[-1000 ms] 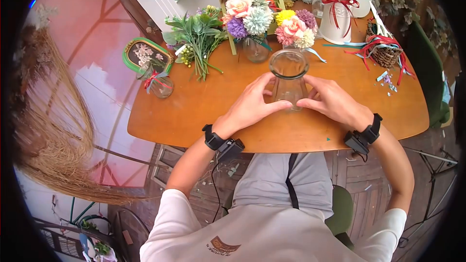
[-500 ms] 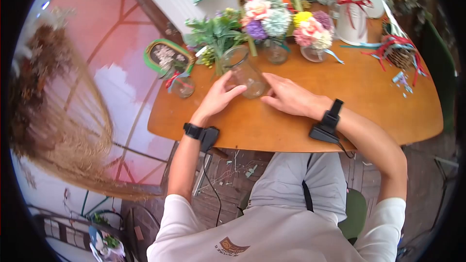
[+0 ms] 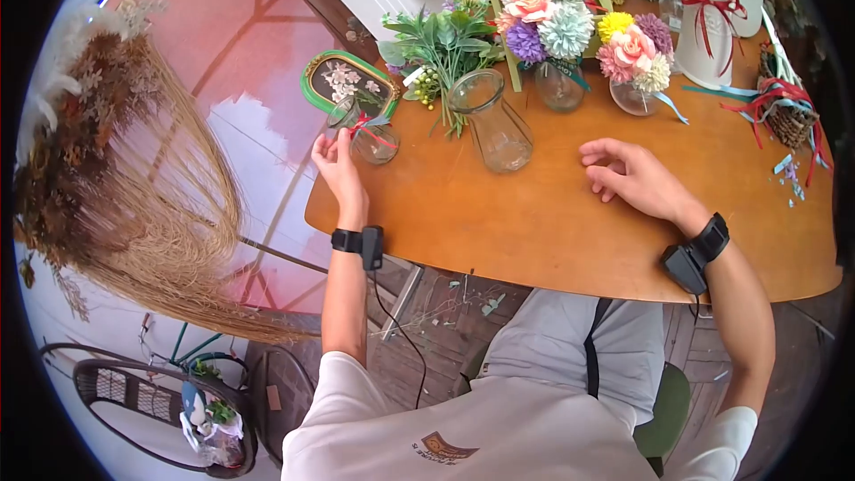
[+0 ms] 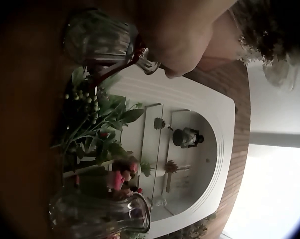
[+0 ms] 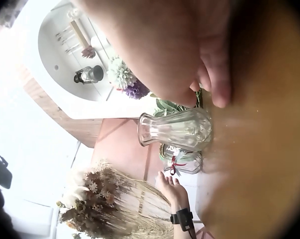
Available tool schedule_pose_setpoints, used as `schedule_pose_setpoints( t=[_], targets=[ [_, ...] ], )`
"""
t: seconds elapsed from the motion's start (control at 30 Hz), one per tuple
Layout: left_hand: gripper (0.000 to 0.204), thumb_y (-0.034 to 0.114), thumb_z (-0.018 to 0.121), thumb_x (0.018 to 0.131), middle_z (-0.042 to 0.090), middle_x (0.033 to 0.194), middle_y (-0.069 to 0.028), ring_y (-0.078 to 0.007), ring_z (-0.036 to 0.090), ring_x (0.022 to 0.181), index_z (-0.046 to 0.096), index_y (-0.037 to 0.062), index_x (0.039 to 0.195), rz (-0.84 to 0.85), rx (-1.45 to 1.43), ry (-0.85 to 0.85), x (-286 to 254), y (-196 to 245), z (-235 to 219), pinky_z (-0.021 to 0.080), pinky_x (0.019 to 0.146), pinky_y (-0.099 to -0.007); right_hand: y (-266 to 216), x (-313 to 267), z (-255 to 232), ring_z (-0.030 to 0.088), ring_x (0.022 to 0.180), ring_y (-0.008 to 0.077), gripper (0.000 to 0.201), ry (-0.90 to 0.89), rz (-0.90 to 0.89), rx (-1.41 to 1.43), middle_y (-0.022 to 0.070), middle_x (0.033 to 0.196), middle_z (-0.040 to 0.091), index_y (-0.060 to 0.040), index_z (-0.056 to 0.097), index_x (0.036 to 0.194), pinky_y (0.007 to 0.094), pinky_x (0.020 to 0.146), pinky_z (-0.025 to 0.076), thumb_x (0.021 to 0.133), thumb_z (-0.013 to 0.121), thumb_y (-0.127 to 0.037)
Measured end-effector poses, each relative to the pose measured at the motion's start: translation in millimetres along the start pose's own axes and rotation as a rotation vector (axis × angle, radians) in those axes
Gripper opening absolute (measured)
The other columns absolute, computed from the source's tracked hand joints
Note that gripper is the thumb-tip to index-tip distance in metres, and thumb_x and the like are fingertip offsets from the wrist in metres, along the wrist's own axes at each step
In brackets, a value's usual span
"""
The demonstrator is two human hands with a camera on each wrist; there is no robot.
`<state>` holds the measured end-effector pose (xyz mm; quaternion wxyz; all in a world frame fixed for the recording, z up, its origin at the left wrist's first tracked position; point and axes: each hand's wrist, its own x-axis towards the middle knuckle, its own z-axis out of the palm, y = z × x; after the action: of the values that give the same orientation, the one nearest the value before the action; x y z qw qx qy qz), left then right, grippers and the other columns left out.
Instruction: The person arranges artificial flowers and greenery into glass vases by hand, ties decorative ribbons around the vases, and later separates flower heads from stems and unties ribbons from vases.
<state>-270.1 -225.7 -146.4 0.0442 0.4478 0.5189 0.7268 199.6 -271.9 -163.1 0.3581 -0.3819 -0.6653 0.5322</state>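
Note:
A small glass vase [image 3: 378,146] with a red and blue ribbon round its neck stands at the left of the table. My left hand [image 3: 342,171] is beside that vase, its fingertips right at the neck; in the left wrist view the hand overlaps the vase mouth. The larger clear glass vase [image 3: 506,135] stands upright by itself, between my two hands. To its right, my right hand [image 3: 637,180] hovers over the wooden table with loosely bent fingers and nothing in them.
Green leafy stems [image 3: 445,40] lie behind the large vase, next to a green oval frame [image 3: 321,80]. Two flower-filled vases, one with a purple bloom [image 3: 525,40], stand farther right. A white pitcher [image 3: 704,44] and a wicker basket [image 3: 791,129] occupy the right end.
The large vase, earlier between both hands in front of me, now stands farther left, released. My left hand has moved left to the ribboned vase; the right hand has drawn away to the right.

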Motion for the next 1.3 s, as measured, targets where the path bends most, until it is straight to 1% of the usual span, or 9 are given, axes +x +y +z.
schedule_pose_setpoints(
  t=[0.1, 0.2, 0.33, 0.4, 0.6, 0.73, 0.83, 0.97, 1.3],
  targets=[
    [0.073, 0.034, 0.075, 0.093, 0.054, 0.137, -0.0129, -0.0167, 0.053, 0.119, 0.039, -0.0004, 0.147, -0.201, 0.008, -0.18, 22.3, -14.7, -2.2, 0.038, 0.104, -0.032, -4.7, 0.0, -1.1, 0.066, 0.08, 0.0132, 0.033, -0.034, -0.025, -0.098, 0.009, 0.098, 0.07, 0.0053, 0.059, 0.125, 0.0286, 0.071, 0.057, 0.099, 0.06, -0.016],
    [0.064, 0.037, 0.074, 0.093, 0.059, 0.13, -0.0086, -0.0153, 0.053, 0.119, 0.05, -0.0001, 0.139, -0.282, -0.037, -0.483, 43.8, -30.2, -9.0, 0.038, 0.105, -0.0328, -0.2, -0.7, -2.4, 0.066, 0.077, 0.0134, 0.032, -0.049, -0.023, -0.133, 0.0094, 0.096, 0.071, 0.0043, 0.062, 0.123, 0.0292, 0.071, 0.057, 0.099, 0.061, -0.017],
    [0.047, 0.034, 0.072, 0.095, 0.062, 0.117, -0.007, -0.0152, 0.06, 0.104, 0.056, 0.0016, 0.125, -0.281, 0.005, -0.479, 51.4, -36.7, -1.0, 0.05, 0.088, -0.0312, 5.3, 0.2, -5.0, 0.068, 0.074, 0.0148, 0.032, -0.047, -0.05, -0.15, 0.0104, 0.092, 0.072, 0.0036, 0.066, 0.118, 0.0307, 0.071, 0.057, 0.099, 0.061, -0.021],
    [0.048, 0.036, 0.073, 0.094, 0.064, 0.118, -0.0049, -0.0137, 0.058, 0.108, 0.061, 0.0027, 0.127, -0.323, 0.079, -0.444, 54.6, -42.6, -0.3, 0.045, 0.095, -0.0304, 3.7, -0.4, -5.1, 0.068, 0.073, 0.0152, 0.032, -0.041, -0.057, -0.169, 0.0105, 0.09, 0.072, 0.0035, 0.067, 0.117, 0.031, 0.072, 0.057, 0.099, 0.06, -0.022],
    [0.045, 0.034, 0.071, 0.095, 0.063, 0.1, -0.0029, -0.0114, 0.06, 0.086, 0.059, 0.0002, 0.122, -0.253, 0.067, -0.264, 32.4, -28.8, -10.7, 0.049, 0.073, -0.0282, 2.4, -2.0, -9.5, 0.069, 0.076, 0.016, 0.033, -0.067, -0.027, -0.193, 0.0095, 0.091, 0.072, 0.0015, 0.068, 0.118, 0.0312, 0.074, 0.057, 0.099, 0.058, -0.024],
    [0.04, 0.033, 0.065, 0.097, 0.065, 0.108, -0.0082, -0.0147, 0.062, 0.091, 0.06, -0.001, 0.117, -0.158, -0.023, -0.352, -8.2, 45.4, -18.9, 0.052, 0.076, -0.0324, 2.0, -2.5, -8.9, 0.069, 0.077, 0.0162, 0.034, -0.102, -0.054, -0.247, 0.0091, 0.09, 0.072, 0.001, 0.068, 0.118, 0.0317, 0.076, 0.057, 0.098, 0.059, -0.025],
    [0.047, 0.02, 0.063, 0.092, 0.064, 0.123, -0.0161, -0.0243, 0.064, 0.111, 0.053, -0.0034, 0.132, -0.111, -0.207, -0.657, -38.3, 92.6, -19.8, 0.052, 0.099, -0.0447, -1.8, -1.7, -9.6, 0.069, 0.077, 0.0161, 0.034, -0.127, -0.051, -0.273, 0.009, 0.09, 0.072, 0.0012, 0.068, 0.118, 0.0319, 0.076, 0.057, 0.099, 0.059, -0.025],
    [0.059, 0.024, 0.074, 0.087, 0.061, 0.13, -0.0206, -0.0257, 0.059, 0.122, 0.052, 0.0133, 0.141, -0.102, -0.311, -0.996, -96.1, 132.9, 23.6, 0.045, 0.106, -0.0418, -7.9, -4.9, -11.0, 0.069, 0.077, 0.0159, 0.035, -0.125, -0.035, -0.224, 0.0087, 0.09, 0.072, 0.0017, 0.068, 0.118, 0.0321, 0.076, 0.057, 0.1, 0.058, -0.026],
    [0.051, 0.013, 0.077, 0.089, 0.065, 0.12, -0.0063, -0.0129, 0.062, 0.109, 0.054, -0.0012, 0.132, -0.272, -0.537, -1.204, -182.4, 163.5, 164.5, 0.05, 0.097, -0.0304, -45.2, -56.4, -41.4, 0.065, 0.089, 0.0098, 0.033, 0.191, -0.123, 0.014, 0.0026, 0.099, 0.071, 0.0004, 0.068, 0.112, 0.0275, 0.084, 0.052, 0.104, 0.058, -0.031]
  ],
)
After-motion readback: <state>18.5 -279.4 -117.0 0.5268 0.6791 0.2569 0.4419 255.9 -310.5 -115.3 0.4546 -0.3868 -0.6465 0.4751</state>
